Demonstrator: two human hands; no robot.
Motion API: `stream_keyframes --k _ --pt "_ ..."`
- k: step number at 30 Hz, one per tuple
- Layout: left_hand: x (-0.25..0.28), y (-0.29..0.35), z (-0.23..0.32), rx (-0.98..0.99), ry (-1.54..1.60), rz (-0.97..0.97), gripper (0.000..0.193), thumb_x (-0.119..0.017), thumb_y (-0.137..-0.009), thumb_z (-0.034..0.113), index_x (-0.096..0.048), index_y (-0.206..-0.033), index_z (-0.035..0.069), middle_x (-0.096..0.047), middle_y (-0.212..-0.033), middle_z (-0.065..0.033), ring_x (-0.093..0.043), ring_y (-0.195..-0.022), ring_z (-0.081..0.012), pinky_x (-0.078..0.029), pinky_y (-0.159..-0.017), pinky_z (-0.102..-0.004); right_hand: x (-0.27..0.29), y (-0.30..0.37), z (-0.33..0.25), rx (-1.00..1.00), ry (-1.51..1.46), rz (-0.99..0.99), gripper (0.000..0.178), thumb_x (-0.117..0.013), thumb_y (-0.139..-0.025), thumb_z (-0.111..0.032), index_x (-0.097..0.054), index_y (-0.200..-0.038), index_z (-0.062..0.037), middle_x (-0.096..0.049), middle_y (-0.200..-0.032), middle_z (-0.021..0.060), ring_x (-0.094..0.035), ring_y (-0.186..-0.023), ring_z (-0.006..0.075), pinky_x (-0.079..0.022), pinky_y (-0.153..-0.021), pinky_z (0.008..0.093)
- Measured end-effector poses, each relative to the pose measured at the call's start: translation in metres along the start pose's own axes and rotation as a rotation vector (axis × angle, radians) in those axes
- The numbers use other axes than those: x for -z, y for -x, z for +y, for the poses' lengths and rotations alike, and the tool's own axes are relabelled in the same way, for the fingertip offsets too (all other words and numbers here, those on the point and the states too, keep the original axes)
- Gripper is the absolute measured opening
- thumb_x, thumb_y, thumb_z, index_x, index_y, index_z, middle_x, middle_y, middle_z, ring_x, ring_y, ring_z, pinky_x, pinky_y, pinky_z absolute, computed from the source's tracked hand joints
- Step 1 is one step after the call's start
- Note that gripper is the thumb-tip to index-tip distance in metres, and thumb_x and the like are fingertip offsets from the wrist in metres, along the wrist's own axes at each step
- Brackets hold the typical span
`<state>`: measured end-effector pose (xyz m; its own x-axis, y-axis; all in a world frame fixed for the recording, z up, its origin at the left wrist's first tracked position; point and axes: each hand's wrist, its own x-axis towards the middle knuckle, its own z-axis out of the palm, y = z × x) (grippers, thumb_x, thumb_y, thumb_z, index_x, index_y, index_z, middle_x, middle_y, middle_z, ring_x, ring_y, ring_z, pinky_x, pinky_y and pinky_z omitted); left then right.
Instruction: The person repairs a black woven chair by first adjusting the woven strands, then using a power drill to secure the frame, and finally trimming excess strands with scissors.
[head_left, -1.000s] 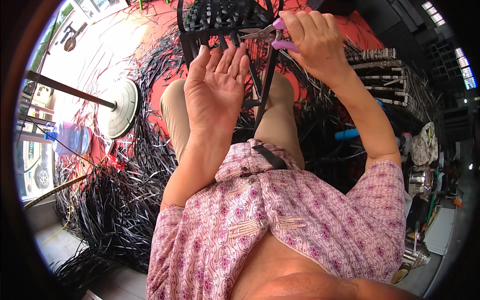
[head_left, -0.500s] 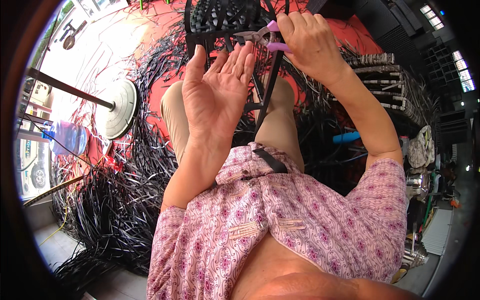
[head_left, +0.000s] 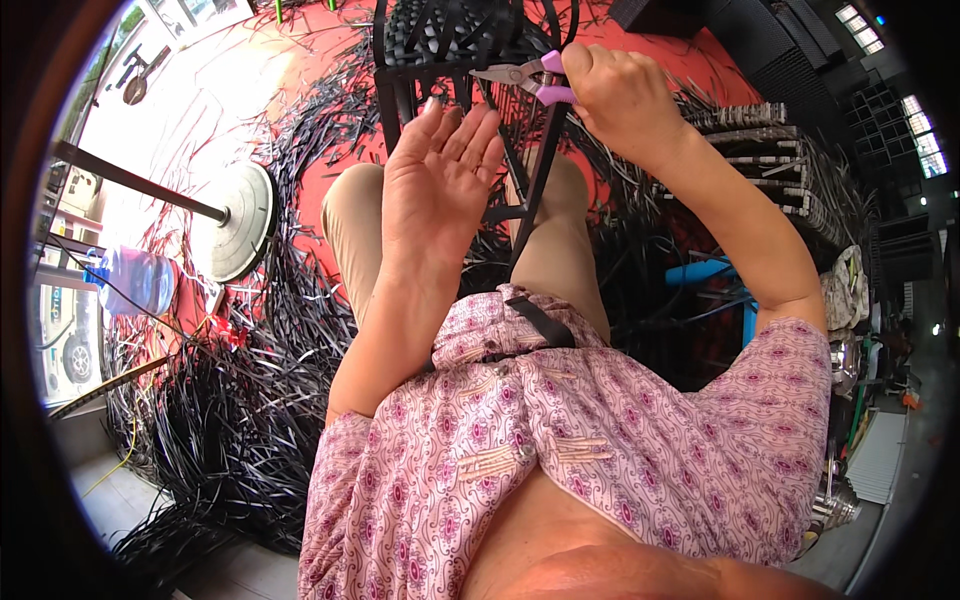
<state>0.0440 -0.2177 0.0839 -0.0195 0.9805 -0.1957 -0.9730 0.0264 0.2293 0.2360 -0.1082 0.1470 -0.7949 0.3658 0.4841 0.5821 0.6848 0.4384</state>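
A black frame with woven strips [head_left: 450, 35] stands in front of me, its legs reaching down between my knees. My right hand [head_left: 625, 105] is wrapped round the pink handles of a pair of pruning shears [head_left: 518, 76]. The metal jaws point left, just in front of the frame's lower rail. My left hand [head_left: 440, 185] is raised palm up below the shears, fingers extended and slightly curled, holding nothing. Its fingertips are near the rail; whether they touch it I cannot tell.
Loose black strips [head_left: 230, 410] are heaped on the red floor at left. A round base with a pole [head_left: 235, 220] and a blue water bottle [head_left: 135, 280] are there too. Bundled woven pieces [head_left: 765, 165] are stacked at right, near a blue object [head_left: 695, 272].
My left hand has drawn slightly back and right, away from the rail, its thumb closer to the fingers. The right hand with the shears has shifted slightly toward me.
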Motion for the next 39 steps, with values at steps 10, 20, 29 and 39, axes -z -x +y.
stream_keyframes --k 10,20,29,39 --pt "0.013 -0.018 -0.004 -0.188 -0.013 0.033 0.035 -0.063 -0.098 0.025 -0.056 -0.124 0.002 -0.061 -0.13 -0.0139 -0.052 -0.13 -0.0289 -0.043 -0.106 -0.0422 0.022 0.005 -0.015 -0.159 -0.152 -0.203 0.029 -0.075 -0.074 -0.016 -0.061 -0.094 0.0003 -0.068 -0.071 0.0148 -0.071 -0.064 0.0293 -0.055 -0.057 0.041" --pt "0.018 -0.016 0.001 -0.092 0.129 -0.044 0.022 -0.064 -0.096 0.029 -0.06 -0.101 0.008 -0.067 -0.114 -0.0107 -0.06 -0.111 -0.0271 -0.047 -0.1 -0.0393 0.038 0.014 -0.023 -0.663 -1.705 -1.125 0.039 -0.079 -0.072 -0.028 -0.069 -0.096 0.0 -0.064 -0.068 0.006 -0.055 -0.047 0.0072 -0.041 -0.041 0.0211" --pt "0.012 -0.006 0.005 -0.046 0.211 -0.063 0.027 -0.064 -0.097 0.03 -0.057 -0.104 0.004 -0.061 -0.122 -0.0134 -0.058 -0.116 -0.0291 -0.045 -0.1 -0.0399 0.05 0.017 -0.035 -0.22 -0.421 -0.058 0.057 -0.084 -0.067 -0.03 -0.058 -0.112 -0.0062 -0.066 -0.094 0.0096 -0.065 -0.087 0.03 -0.051 -0.077 0.0422" --pt "-0.002 0.012 0.013 0.015 0.411 -0.17 0.039 -0.065 -0.097 0.031 -0.053 -0.107 -0.004 -0.055 -0.126 -0.0198 -0.051 -0.128 -0.0335 -0.044 -0.108 -0.0449 0.02 -0.003 -0.018 -0.034 0.167 0.019 0.057 -0.081 -0.075 -0.037 -0.058 -0.117 -0.0079 -0.058 -0.09 0.0037 -0.058 -0.082 0.0224 -0.044 -0.073 0.0379"
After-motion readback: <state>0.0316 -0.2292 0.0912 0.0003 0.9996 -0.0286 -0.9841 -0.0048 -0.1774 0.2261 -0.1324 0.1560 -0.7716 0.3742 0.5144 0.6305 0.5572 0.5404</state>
